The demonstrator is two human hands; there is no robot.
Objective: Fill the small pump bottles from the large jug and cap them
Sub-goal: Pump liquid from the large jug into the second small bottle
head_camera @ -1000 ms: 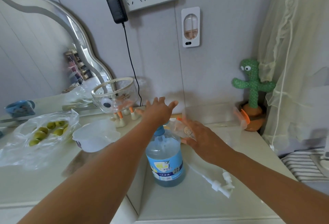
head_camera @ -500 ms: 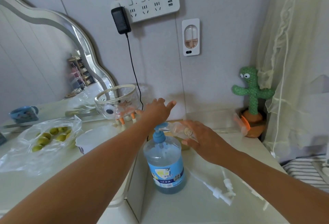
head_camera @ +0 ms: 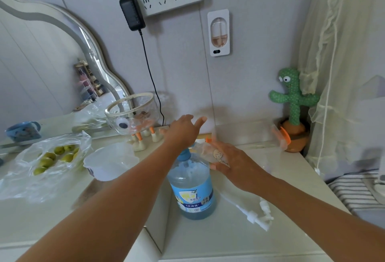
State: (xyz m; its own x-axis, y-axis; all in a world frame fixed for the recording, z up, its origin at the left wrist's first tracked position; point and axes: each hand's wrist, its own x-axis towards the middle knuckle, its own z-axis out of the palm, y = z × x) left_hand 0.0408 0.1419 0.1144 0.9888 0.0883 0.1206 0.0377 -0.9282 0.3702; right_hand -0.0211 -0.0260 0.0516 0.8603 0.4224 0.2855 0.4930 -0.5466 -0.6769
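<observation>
A large jug [head_camera: 192,191] of blue liquid with a blue pump head stands upright on the lower white surface. My left hand [head_camera: 183,131] lies flat on top of its pump head, fingers spread. My right hand [head_camera: 231,162] grips a small clear bottle [head_camera: 210,151] with a cartoon print, tilted with its neck against the jug's spout. White pump caps [head_camera: 258,216] lie loose on the surface to the right of the jug.
A glass bowl on duck legs [head_camera: 133,113] and a white bowl [head_camera: 110,161] sit to the left, beside a plastic bag of green fruit [head_camera: 52,157]. A cactus toy [head_camera: 293,105] and another small clear bottle with an orange cap [head_camera: 280,135] stand at the right, next to a curtain.
Both hands hold about the same place on the jug and small bottle. The camera has tilted up slightly.
</observation>
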